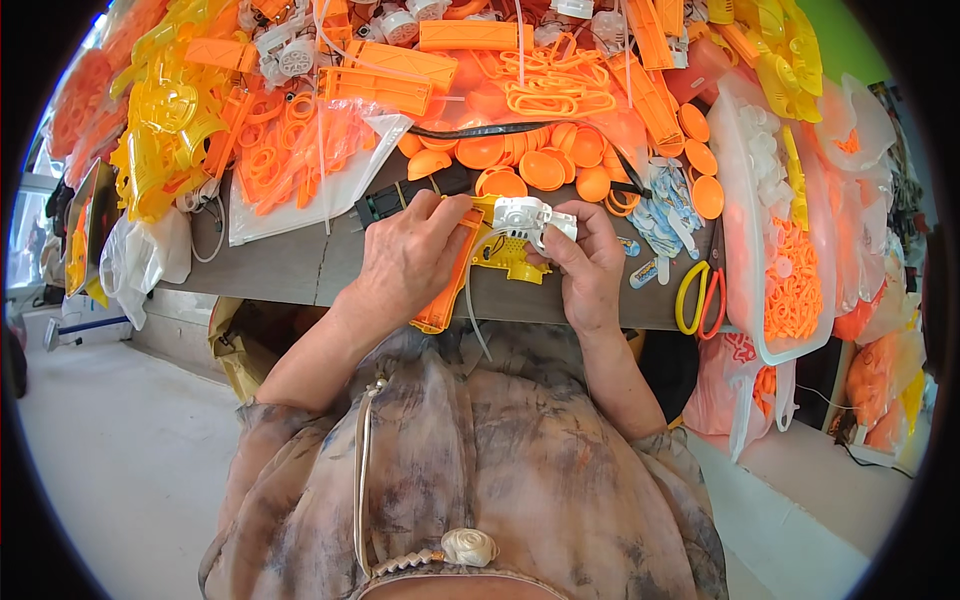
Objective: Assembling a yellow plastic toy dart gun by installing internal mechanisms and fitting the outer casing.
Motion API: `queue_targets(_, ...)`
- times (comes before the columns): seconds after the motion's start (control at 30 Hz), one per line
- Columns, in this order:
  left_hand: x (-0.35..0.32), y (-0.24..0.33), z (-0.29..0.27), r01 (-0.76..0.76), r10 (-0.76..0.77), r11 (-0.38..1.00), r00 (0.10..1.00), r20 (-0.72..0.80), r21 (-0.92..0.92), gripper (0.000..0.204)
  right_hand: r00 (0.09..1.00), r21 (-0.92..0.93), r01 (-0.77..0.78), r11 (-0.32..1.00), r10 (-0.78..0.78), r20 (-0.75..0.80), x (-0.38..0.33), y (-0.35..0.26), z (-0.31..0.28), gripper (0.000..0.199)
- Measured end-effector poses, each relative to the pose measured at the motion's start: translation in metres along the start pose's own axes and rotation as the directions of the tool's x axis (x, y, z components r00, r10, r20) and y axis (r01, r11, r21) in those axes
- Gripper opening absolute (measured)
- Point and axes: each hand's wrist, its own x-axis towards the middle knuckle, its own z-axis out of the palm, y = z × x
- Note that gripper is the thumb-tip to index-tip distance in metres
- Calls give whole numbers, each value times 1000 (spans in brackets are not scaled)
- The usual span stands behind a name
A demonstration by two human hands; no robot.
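My left hand [415, 245] is closed around a long orange plastic housing [440, 302], which slants down past the table's front edge. Pinched between the thumb and fingers of my right hand [592, 265] is a white plastic mechanism [522, 214] with small dark details. Directly below it, a yellow plastic shell [522, 265] with a perforated part lies against the orange housing; whether they are joined I cannot tell. A thin pale tube [472, 318] curves down from these parts toward my lap. A dark block-shaped piece [385, 203] lies just beyond my left hand.
Orange cups [545, 168], orange rings in a clear bag [300, 150] and yellow shells [180, 120] crowd the table's far side. At right are scissors [703, 300] with yellow and red handles, blue-white stickers [665, 205] and a clear bin [790, 345] of small orange parts.
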Motion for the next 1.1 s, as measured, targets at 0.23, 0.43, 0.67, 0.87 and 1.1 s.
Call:
queue_targets(0.23,-3,1,3,-90,92,995,994,-63,31,24,1000,-20,23,1000,-23,-3,1,0,1,24)
queue_targets(0.43,-4,2,4,-118,122,982,992,-24,148,25,1000,-29,0,1000,-1,-10,1,-2,2,24)
queue_targets(0.67,-7,4,5,-81,85,982,996,-19,169,30,996,74,-82,994,79,42,3,-10,-7,21)
queue_targets(0.87,-2,-3,5,-143,166,982,967,-192,126,27,988,141,-153,978,148,48,12,-25,6,25)
queue_targets(1.1,4,1,-6,-105,90,992,975,-203,-66,35,967,109,-227,968,211,144,23,-29,0,19)
